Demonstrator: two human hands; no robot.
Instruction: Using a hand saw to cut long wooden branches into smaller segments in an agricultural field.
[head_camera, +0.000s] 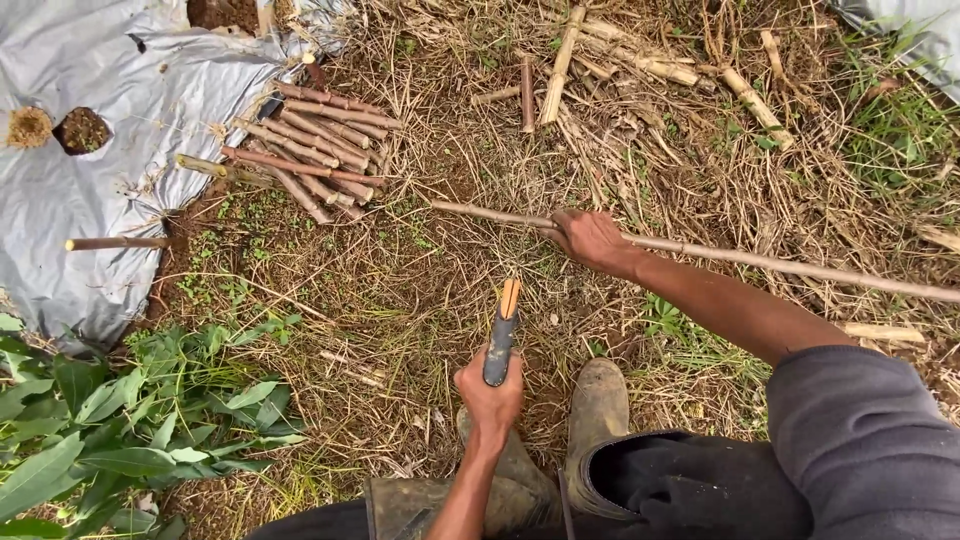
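My right hand (590, 240) grips a long thin brown stick (780, 265) that lies almost level across the dry grass, its cut end pointing left. My left hand (490, 388) is closed on the dark handle of a chopping knife (502, 335), seen edge-on, with its tip pointing away from me toward the stick. The knife tip stops a short way below the stick and does not touch it. A pile of short cut reddish-brown stick pieces (320, 150) lies further off to the left.
Silver plastic ground sheet (100, 200) with planting holes covers the left side. Green leafy plants (120, 420) grow at lower left. Pale bamboo pieces (560, 60) lie at the top. My rubber boots (600, 405) stand on dry straw below the knife.
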